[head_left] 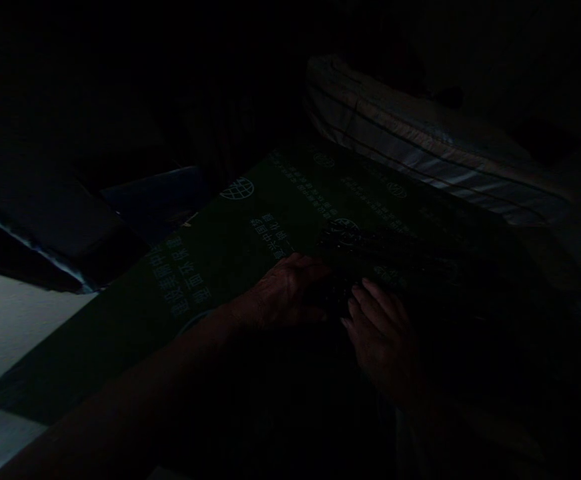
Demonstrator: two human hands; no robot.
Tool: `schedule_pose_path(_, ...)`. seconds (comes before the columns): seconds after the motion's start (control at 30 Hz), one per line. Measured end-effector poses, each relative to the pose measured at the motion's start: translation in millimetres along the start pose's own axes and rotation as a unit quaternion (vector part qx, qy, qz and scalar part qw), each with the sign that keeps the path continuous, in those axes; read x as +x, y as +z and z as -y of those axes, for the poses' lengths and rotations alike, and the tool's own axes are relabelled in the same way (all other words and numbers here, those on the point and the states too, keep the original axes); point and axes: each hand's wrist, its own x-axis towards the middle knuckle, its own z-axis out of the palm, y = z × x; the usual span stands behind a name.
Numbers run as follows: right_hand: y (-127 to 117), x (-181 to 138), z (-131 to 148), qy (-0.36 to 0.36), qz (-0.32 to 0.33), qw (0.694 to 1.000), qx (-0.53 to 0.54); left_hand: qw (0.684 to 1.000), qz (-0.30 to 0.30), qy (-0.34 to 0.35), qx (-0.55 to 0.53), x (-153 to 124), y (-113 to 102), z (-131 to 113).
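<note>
The scene is very dark. My left hand (285, 293) rests on a green sheet (220, 253) printed with pale characters and globe marks, its fingers curled round a small dark thing I cannot make out. My right hand (383, 333) lies just to the right of it, fingers bent and pressed together, their tips touching the same dark thing (335, 300). A dark tangled patch (370, 247) lies on the sheet just beyond both hands.
A striped pale bundle, perhaps folded cloth or a sack (420, 147), lies behind the sheet at the upper right. A pale floor (10, 327) shows at the lower left. Dark flat shapes (70, 220) stand at the left.
</note>
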Motion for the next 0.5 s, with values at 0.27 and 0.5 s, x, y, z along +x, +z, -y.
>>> schedule_pose_path(0.27, 0.2, -1.4, -0.6, -0.016, -0.003, 1.000, -0.008, 1.000, 0.009, 0.003, 0.003, -0.7, -0.5, 2.9)
schedule_pose_path(0.5, -1.9, 0.9, 0.0, -0.016, 0.007, 1.000, -0.001, 1.000, 0.008, -0.001, -0.002, -1.0, -1.0, 3.3)
